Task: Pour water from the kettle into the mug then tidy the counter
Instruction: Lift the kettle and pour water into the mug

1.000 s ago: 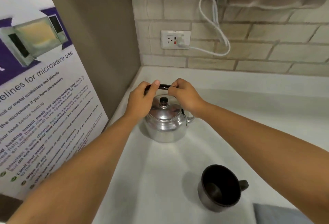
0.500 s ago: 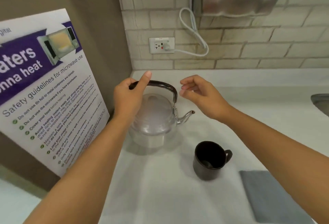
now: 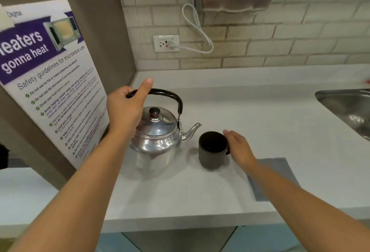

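Kettle point(image 3: 158, 137) upright, spout toward mug point(image 3: 213, 150).

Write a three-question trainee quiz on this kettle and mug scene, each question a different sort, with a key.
1. True or false: the kettle has its lid on.
2. Which hand grips the kettle handle? A) left hand B) right hand C) both
3. Fill in: the kettle spout points toward the ____.

Key:
1. True.
2. A; the right hand is at the mug, by its handle side.
3. Mug.
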`<state>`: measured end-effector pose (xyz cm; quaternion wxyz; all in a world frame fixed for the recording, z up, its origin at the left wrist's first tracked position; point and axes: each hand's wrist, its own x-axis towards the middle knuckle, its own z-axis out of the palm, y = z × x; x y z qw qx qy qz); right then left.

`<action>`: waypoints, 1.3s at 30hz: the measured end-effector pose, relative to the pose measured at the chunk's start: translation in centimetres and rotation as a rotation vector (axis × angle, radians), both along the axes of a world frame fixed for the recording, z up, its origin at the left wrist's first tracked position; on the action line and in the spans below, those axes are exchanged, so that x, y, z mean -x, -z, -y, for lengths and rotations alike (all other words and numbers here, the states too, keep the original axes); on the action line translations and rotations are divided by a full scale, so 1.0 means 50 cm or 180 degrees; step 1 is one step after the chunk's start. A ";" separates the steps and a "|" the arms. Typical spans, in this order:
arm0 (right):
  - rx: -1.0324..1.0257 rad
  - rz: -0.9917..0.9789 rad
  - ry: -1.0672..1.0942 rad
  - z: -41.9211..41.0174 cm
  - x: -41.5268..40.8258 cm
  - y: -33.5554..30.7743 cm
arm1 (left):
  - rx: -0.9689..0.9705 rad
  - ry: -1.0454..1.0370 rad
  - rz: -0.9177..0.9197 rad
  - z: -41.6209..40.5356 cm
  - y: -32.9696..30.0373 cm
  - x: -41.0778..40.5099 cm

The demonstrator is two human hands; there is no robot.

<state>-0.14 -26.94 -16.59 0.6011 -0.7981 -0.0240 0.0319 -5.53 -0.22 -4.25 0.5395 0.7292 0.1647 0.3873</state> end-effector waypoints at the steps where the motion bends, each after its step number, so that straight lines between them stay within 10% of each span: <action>1: 0.0015 0.0030 -0.0001 -0.003 0.004 0.003 | -0.0014 -0.0011 -0.0008 0.005 -0.002 0.004; 39: 0.0653 0.0692 -0.0421 0.022 0.003 0.010 | -0.1844 0.0039 -0.0546 0.107 -0.117 -0.005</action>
